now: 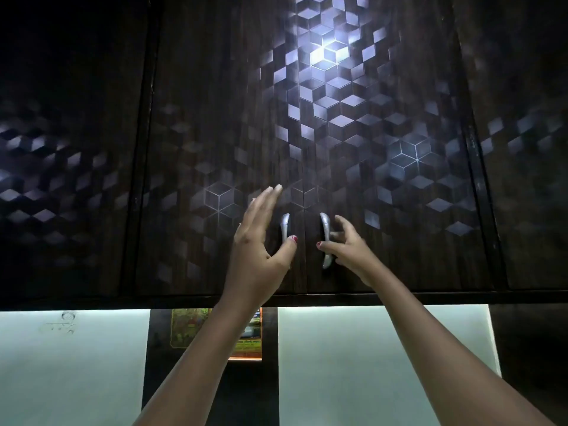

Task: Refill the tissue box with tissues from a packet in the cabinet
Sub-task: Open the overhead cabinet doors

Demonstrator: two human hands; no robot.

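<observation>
A dark wood overhead cabinet with a cube pattern fills the view, and its two middle doors, the left door (199,149) and the right door (399,179), are closed. Each has a curved silver handle near the centre seam. My left hand (261,241) is raised flat with fingers spread, its thumb touching just under the left handle (285,224). My right hand (347,250) curls around the right handle (325,222), thumb in front and fingers behind. No tissue packet or tissue box is in view.
Closed cabinet doors continue at the far left (61,149) and far right (538,118). Under the cabinet are pale lit wall panels (368,364) and a dark strip with a colourful printed sheet (184,327), partly hidden by my left forearm.
</observation>
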